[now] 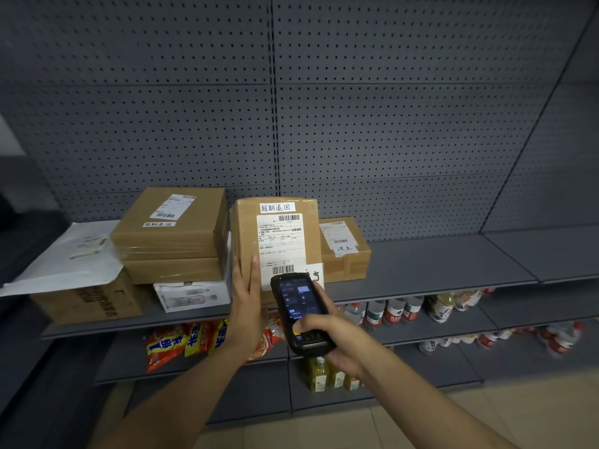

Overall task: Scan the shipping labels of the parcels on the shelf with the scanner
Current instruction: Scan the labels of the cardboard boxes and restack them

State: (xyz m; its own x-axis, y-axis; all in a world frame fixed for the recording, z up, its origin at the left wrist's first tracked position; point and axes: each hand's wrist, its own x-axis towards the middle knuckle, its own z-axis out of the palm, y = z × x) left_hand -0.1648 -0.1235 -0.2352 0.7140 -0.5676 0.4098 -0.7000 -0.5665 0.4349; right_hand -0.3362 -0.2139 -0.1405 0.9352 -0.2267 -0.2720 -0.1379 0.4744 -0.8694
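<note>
Parcel in hand: tall brown cardboard box (pixel 275 241) stood upright on the grey shelf (pixel 437 264), its broad face turned to the camera and wrapped in clear tape that wrinkles near the top.
Shipping label: white sheet (pixel 281 243) covering much of that face, with one barcode at its top right, rows of small print in boxes, and a second barcode (pixel 283 269) at the bottom edge; the print is too small to read.
Handwritten strip: white slip (pixel 277 207) above the label, four Chinese characters in black.
Left hand (pixel 245 286): flat against the box's lower left edge, fingers (pixel 253 270) stretched upward and together, propping the box; not curled round anything.
Right hand (pixel 327 338): fingers wrapped tightly round the lower body of the scanner, thumb lying on its keys.
Scanner (pixel 299 314): black handheld unit with a lit screen, its top end just below the lower barcode and overlapping the box's bottom.
Neighbouring parcels: two flat brown boxes (pixel 171 234) stacked to the left, the upper bearing its own label; a smaller brown box (pixel 345 249) behind on the right with a label and a handwritten slip; a white box (pixel 191 296) under the stack; a white mailer (pixel 71 257) lying on a brown carton (pixel 87 299) at far left.
Lower shelves: snack packets (pixel 175 345) and bottles (pixel 395 311).
</note>
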